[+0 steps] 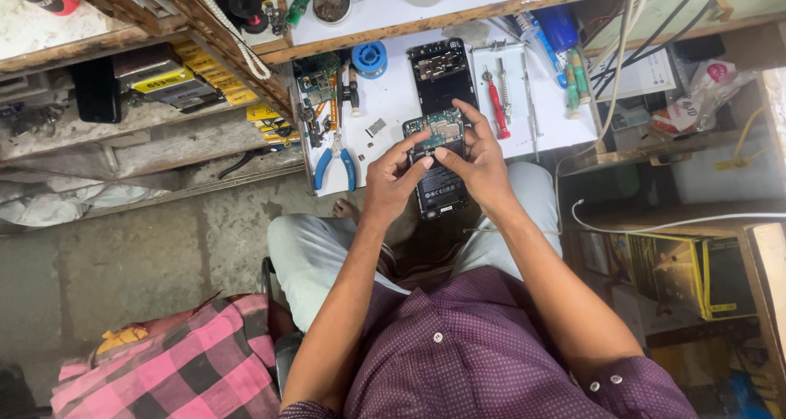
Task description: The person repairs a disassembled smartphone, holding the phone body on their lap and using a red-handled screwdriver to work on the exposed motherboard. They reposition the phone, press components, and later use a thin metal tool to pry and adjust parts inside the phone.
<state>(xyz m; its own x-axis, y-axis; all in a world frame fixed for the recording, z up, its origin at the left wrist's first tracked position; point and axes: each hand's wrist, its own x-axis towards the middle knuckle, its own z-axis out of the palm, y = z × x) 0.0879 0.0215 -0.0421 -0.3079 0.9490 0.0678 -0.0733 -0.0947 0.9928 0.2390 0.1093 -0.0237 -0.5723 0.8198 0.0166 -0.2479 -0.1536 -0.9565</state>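
Note:
An opened phone (436, 137) with its green circuit board and black battery exposed is held over my lap at the white workbench's (393, 99) front edge. My left hand (391, 177) grips its left side, thumb pressing on the middle. Gripping the right side, my right hand (479, 161) has its fingers curled over the board. A second opened phone body (442, 71) lies on the bench just beyond.
Blue-handled pliers (336, 161), a red screwdriver (497, 108), tweezers, a blue solder spool (369, 58) and small circuit boards lie on the bench. Cables hang at the right. A pink checked cloth (188, 362) lies at lower left, shelves with yellow boxes at left.

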